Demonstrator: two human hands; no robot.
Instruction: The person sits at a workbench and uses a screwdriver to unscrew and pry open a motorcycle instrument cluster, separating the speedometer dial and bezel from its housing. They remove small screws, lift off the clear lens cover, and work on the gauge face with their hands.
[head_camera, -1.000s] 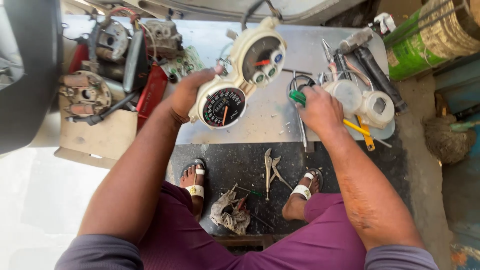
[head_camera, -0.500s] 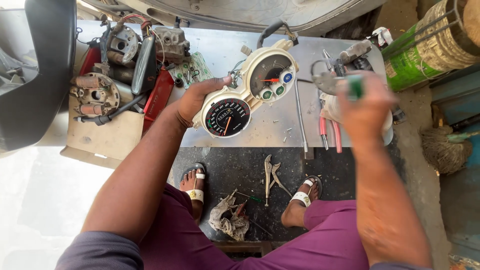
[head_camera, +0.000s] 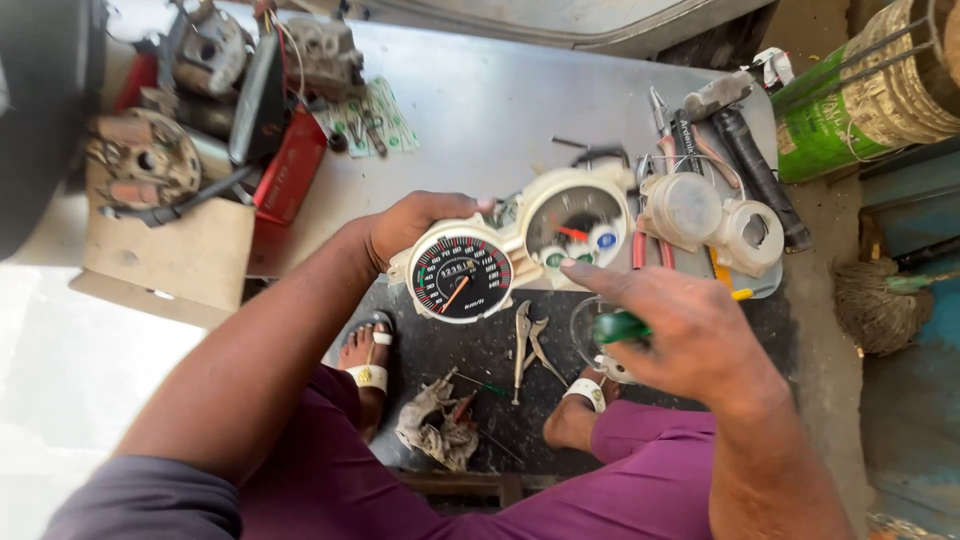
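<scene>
The instrument cluster (head_camera: 520, 250) is gripped at its nine o'clock edge by the left hand (head_camera: 415, 225). A green-handled screwdriver (head_camera: 620, 326) is clasped in the closed right hand (head_camera: 680, 335), at the cluster's four o'clock.

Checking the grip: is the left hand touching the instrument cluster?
Touching. The head view shows the left hand wrapped over the top edge of the instrument cluster, fingers on its white housing above the black dial.

The instrument cluster (head_camera: 520, 250) sits at the near edge of the metal table (head_camera: 480, 110), held from the left by the left hand (head_camera: 415, 225); the right hand (head_camera: 680, 335), gripping a screwdriver (head_camera: 620, 327), lies just right and nearer; plastic housings (head_camera: 720, 215) lie right of the cluster, over hand tools (head_camera: 745, 165); engine parts (head_camera: 210, 70) occupy the far left; locking pliers (head_camera: 522, 345) and a rag (head_camera: 435, 425) lie on the floor mat (head_camera: 500, 440) below.
</scene>
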